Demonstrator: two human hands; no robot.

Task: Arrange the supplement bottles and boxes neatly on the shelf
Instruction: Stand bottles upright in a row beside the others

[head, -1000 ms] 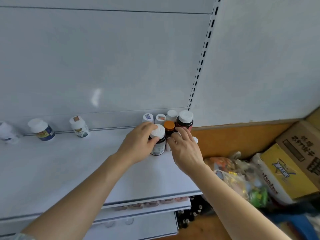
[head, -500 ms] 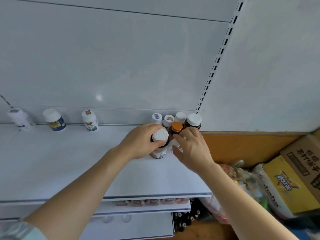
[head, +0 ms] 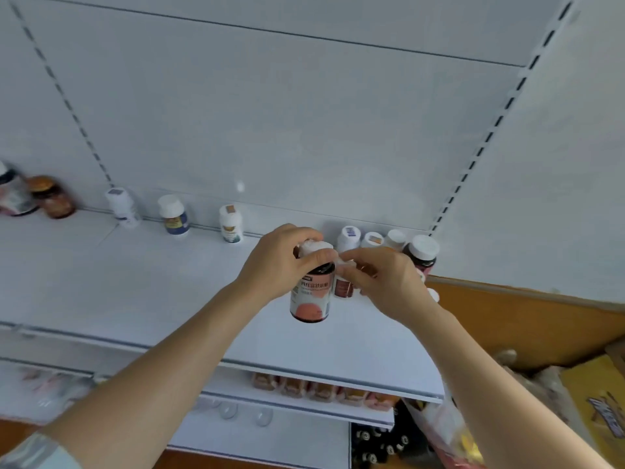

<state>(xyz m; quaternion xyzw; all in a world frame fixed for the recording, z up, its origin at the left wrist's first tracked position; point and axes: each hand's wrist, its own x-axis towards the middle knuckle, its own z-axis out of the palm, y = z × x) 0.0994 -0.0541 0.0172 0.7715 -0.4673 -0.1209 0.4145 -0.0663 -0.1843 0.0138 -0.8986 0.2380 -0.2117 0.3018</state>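
Two bare forearms ran up from the lower edge of the frame toward its middle, one from the lower left and one from the lower right. The left hand (head: pixel 282 262) and the right hand (head: pixel 385 282) wore no gloves, and no watch or bracelet showed at either wrist. At the bottom left corner the left arm came out of a short, loose sleeve (head: pixel 37 451) of pale grey-green cloth, blurred there, with a faint lighter band near its hem. The right arm was uncovered as far as the frame showed.
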